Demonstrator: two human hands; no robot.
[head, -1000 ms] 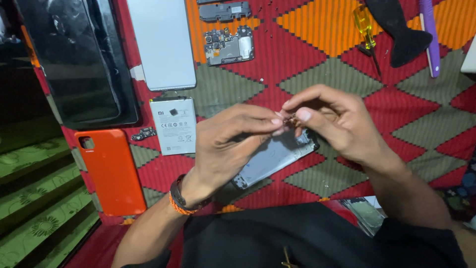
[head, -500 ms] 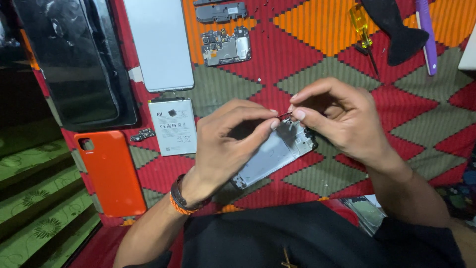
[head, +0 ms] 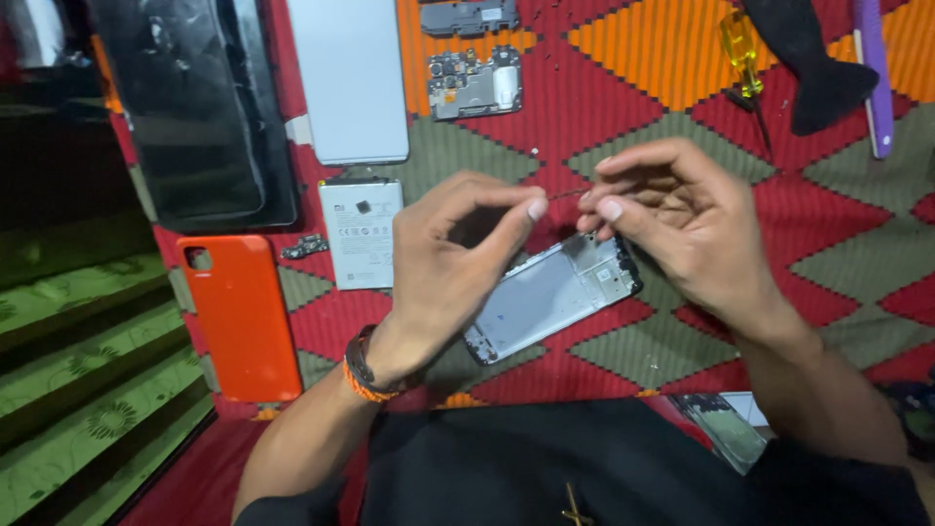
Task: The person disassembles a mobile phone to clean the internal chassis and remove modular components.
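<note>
Two hands, the left hand (head: 458,258) and the right hand (head: 682,229), pinch one thin strip (head: 565,195) between them. One phone frame (head: 550,297) lies under them. One battery (head: 360,234), one orange phone case (head: 243,317), one pale back cover (head: 351,78) and one black screen panel (head: 190,107). Two circuit boards (head: 472,83) (head: 469,15). One small loose part (head: 305,247). One yellow screwdriver (head: 742,58), one purple pry tool (head: 874,68), one black cloth (head: 813,58).
</note>
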